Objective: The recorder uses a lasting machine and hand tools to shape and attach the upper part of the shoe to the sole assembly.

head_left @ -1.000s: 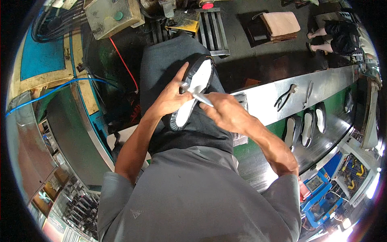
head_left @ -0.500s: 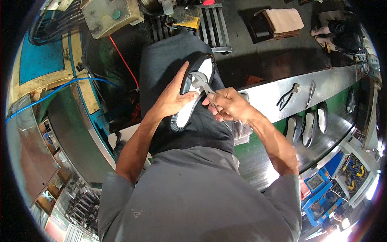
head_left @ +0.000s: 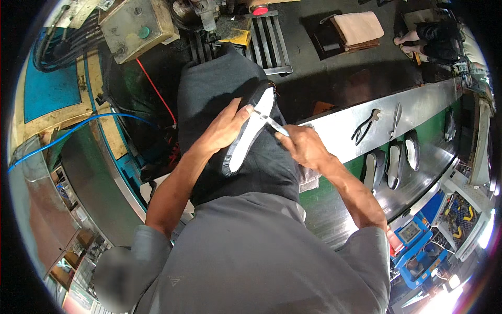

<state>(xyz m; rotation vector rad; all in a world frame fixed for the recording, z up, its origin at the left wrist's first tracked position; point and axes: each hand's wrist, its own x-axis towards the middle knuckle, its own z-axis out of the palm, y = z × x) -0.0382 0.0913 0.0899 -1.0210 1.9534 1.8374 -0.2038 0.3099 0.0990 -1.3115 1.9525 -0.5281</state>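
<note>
On my dark-clad lap lies a black shoe upper with a long white sole piece [head_left: 240, 150], toe end pointing away from me and its black edge gathered round the rim. My left hand [head_left: 229, 126] grips its left side, thumb and fingers closed round the edge near the middle. From the right, my right hand [head_left: 309, 147] is closed on the handles of metal pincers [head_left: 275, 125]. The pincers are seen edge-on, and their head lies across the white sole near my left fingertips. Whether the jaws bite the black edge cannot be made out.
To the right, a metal ledge [head_left: 413, 107] carries another pair of pincers [head_left: 366, 127] and a slim metal tool [head_left: 397, 120]. Several black shoes [head_left: 395, 163] stand on the green belt beside it. Ahead are a slatted metal stand [head_left: 271, 44] and a control box [head_left: 133, 26]. Another person [head_left: 436, 49] is far right.
The pincers have turned from flat to edge-on, their head now nearer the left edge. My left hand's extended fingers have drawn in. The whole view has shifted slightly.
</note>
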